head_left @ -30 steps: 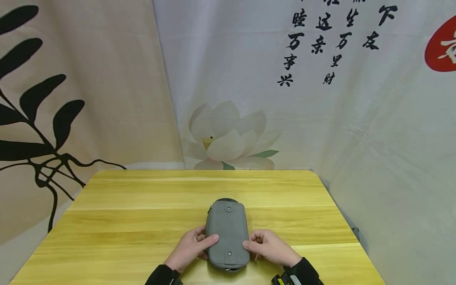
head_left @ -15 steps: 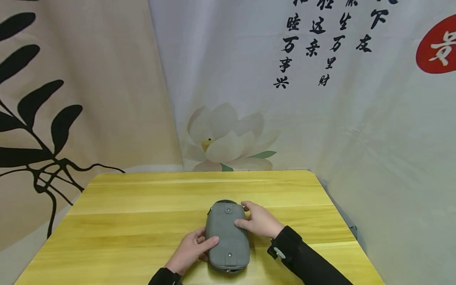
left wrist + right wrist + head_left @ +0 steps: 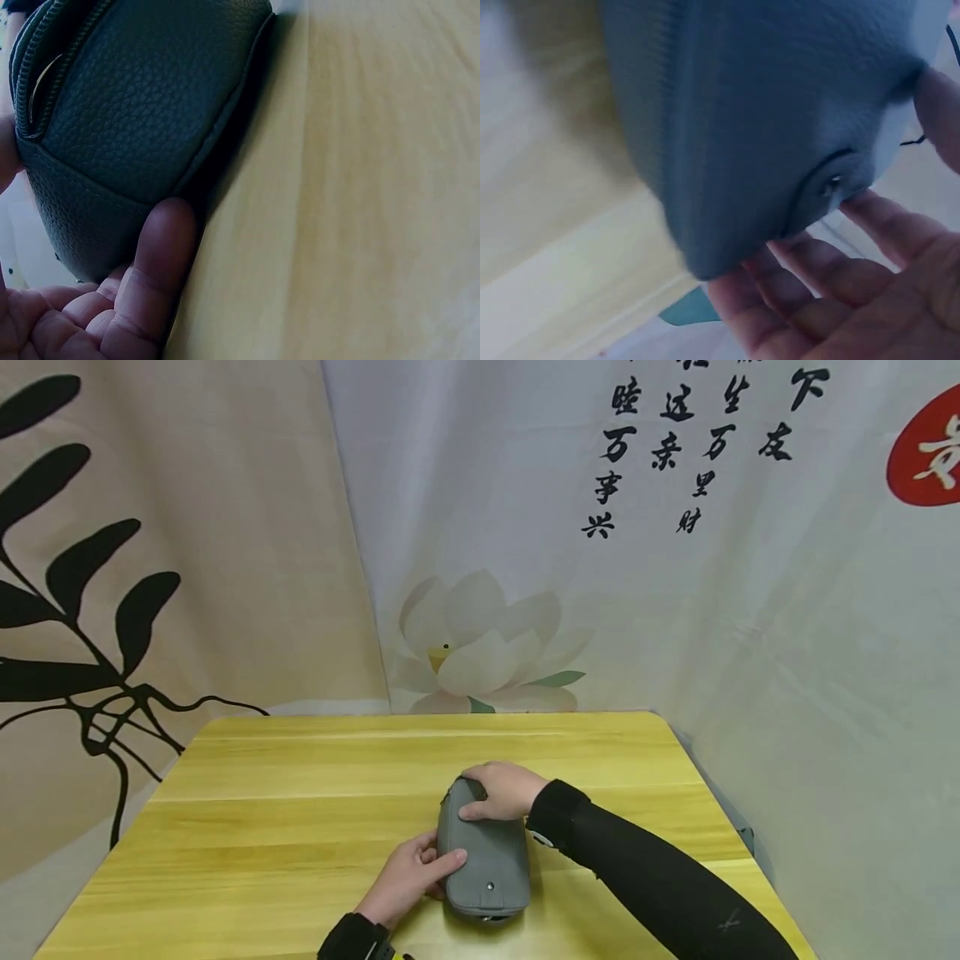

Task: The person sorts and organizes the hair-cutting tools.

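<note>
A grey leather zip pouch (image 3: 487,858) with a metal snap lies on the wooden table, one short end toward me. My left hand (image 3: 411,872) grips its left side near the close end, thumb on top. In the left wrist view, the pouch's zipper (image 3: 34,127) runs along the side, its teeth apart in one stretch. My right hand (image 3: 506,793) holds the far right corner, thumb pressing the top face. The right wrist view shows fingers (image 3: 810,277) curled against the pouch's end beside a snap (image 3: 832,184). My right hand hides the far snap in the head view.
The yellow wooden table (image 3: 300,793) extends around the pouch on all sides. Behind it hangs a printed cloth (image 3: 480,635) with a lotus and black characters. A black sleeve (image 3: 637,860) covers my right forearm.
My right hand has left the pouch's near right side, moved forward along it and taken hold of the far end. My left hand keeps its grip. The pouch has barely shifted.
</note>
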`<action>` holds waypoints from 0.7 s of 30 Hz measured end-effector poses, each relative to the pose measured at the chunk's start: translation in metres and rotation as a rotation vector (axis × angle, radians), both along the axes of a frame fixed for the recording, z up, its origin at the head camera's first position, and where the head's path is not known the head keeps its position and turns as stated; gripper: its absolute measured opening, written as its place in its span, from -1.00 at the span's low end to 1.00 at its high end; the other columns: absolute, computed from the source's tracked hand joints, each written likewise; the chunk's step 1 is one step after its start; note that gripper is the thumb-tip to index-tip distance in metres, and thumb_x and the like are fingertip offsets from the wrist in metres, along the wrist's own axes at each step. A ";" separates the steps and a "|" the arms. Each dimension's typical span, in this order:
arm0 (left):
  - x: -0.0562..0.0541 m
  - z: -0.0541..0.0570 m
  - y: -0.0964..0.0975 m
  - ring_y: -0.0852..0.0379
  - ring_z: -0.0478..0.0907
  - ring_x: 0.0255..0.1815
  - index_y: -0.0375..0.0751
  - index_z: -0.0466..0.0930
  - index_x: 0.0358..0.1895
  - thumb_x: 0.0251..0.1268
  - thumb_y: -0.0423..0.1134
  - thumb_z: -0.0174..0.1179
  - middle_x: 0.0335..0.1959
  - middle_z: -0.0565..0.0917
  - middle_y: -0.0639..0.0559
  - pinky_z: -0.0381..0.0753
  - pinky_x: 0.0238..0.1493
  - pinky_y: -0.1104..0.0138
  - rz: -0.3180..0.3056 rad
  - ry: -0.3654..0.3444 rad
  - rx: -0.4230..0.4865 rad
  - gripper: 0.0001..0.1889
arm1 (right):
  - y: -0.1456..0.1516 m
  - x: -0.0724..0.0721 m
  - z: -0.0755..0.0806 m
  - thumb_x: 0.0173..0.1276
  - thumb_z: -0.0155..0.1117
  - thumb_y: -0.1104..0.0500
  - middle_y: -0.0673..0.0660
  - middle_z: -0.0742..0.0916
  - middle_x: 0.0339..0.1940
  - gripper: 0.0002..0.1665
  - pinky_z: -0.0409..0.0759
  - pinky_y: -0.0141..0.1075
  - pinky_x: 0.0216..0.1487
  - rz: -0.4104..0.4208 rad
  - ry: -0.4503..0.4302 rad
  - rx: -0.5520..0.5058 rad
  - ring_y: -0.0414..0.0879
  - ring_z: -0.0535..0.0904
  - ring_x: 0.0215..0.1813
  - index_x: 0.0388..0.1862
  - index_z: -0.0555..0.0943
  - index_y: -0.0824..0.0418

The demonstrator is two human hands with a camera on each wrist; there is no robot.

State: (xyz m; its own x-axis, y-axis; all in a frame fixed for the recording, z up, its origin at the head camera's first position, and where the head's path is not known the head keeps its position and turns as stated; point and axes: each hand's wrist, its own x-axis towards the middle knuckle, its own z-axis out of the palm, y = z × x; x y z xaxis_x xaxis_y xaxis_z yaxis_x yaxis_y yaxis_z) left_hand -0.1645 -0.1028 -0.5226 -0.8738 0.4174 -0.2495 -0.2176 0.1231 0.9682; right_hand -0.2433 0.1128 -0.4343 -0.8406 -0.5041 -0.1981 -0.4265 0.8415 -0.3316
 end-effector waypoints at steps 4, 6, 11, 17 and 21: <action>-0.001 -0.001 0.001 0.08 0.79 -0.22 -0.43 0.27 0.60 0.48 0.13 0.37 0.03 0.83 -0.14 0.78 -0.22 0.24 0.007 0.003 -0.005 -0.11 | -0.017 -0.001 0.007 0.52 0.38 -0.25 0.12 0.72 0.40 -0.25 0.63 -0.12 0.45 0.067 0.055 0.065 0.01 0.63 0.43 0.53 0.54 0.09; -0.001 -0.003 0.000 0.09 0.78 -0.24 -0.43 0.27 0.60 0.48 0.12 0.37 0.02 0.83 -0.14 0.77 -0.22 0.25 0.008 0.006 -0.004 -0.11 | -0.025 0.001 0.008 0.53 0.37 -0.24 0.10 0.75 0.34 -0.32 0.66 -0.16 0.40 0.104 0.100 0.095 0.00 0.67 0.37 0.48 0.60 0.05; -0.003 -0.004 -0.001 0.13 0.77 -0.28 -0.43 0.33 0.55 0.48 0.11 0.36 -0.06 0.84 -0.08 0.77 -0.23 0.26 0.004 0.011 0.002 -0.17 | -0.044 0.007 0.012 0.48 0.45 -0.18 0.02 0.84 0.05 -0.53 0.74 -0.27 0.09 0.195 0.236 0.175 -0.09 0.74 0.05 0.20 0.79 0.03; -0.004 -0.006 -0.002 0.13 0.76 -0.28 -0.44 0.35 0.52 0.49 0.09 0.36 -0.04 0.83 -0.11 0.77 -0.26 0.25 0.015 0.025 -0.003 -0.19 | -0.064 0.008 0.019 0.43 0.53 -0.04 -0.07 0.86 -0.19 -0.79 0.68 -0.38 -0.20 0.235 0.268 0.226 -0.19 0.71 -0.22 -0.10 0.87 0.04; -0.003 -0.007 -0.002 0.12 0.76 -0.21 -0.49 0.19 0.61 0.50 0.06 0.35 0.13 0.79 -0.21 0.77 -0.27 0.23 0.013 0.025 0.008 -0.10 | -0.069 0.007 0.019 0.45 0.51 0.01 -0.13 0.87 -0.03 -0.79 0.75 -0.34 0.03 0.290 0.263 0.285 -0.19 0.77 -0.02 0.01 0.87 -0.06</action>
State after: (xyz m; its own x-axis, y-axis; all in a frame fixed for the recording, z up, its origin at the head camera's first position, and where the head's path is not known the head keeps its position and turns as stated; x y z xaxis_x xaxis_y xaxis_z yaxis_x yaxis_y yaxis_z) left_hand -0.1676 -0.1048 -0.5293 -0.8850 0.4081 -0.2242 -0.1948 0.1128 0.9743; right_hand -0.2358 0.0438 -0.4151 -0.7135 -0.6818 -0.1617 -0.6955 0.7170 0.0457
